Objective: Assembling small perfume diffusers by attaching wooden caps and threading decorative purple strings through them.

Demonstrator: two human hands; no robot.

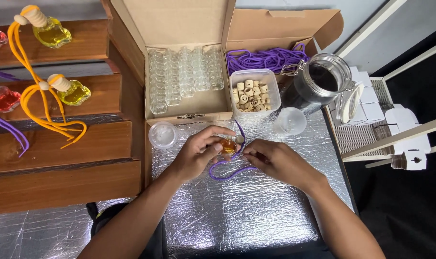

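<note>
The left hand (pixel 196 152) has its grip closed on a small amber-filled glass bottle (pixel 228 146), held just above the silver foil-covered tabletop (pixel 237 211), right in the middle. The right hand (pixel 275 160) is pinching a thin purple cord (pixel 227 172) that loops around the bottle and trails onto the foil. Just beyond sit a clear plastic tub of wooden caps (pixel 254 93), a cardboard box of empty glass bottles (pixel 184 76) to its left, and a dark glass jar (pixel 319 81) to the right.
</note>
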